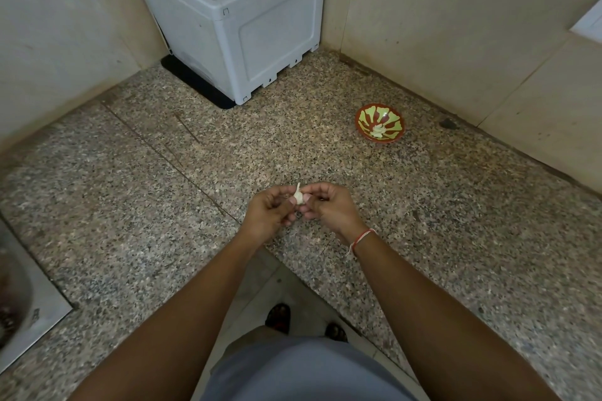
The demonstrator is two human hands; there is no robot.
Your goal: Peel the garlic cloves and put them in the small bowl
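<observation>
Head view: left hand, right hand pinch papery garlic clove; speckled granite counter.

Both hands meet above the inner corner of the speckled granite L-shaped counter, the left hand and the right hand side by side, a pale garlic clove with a papery tail pinched between them. Beyond and to the right, near the wall, sits the small red-rimmed patterned bowl, pale cloves lying in it. Back in the far corner stands a grey boxy plastic appliance. At the far left edge, a steel sink is set into the counter.
</observation>
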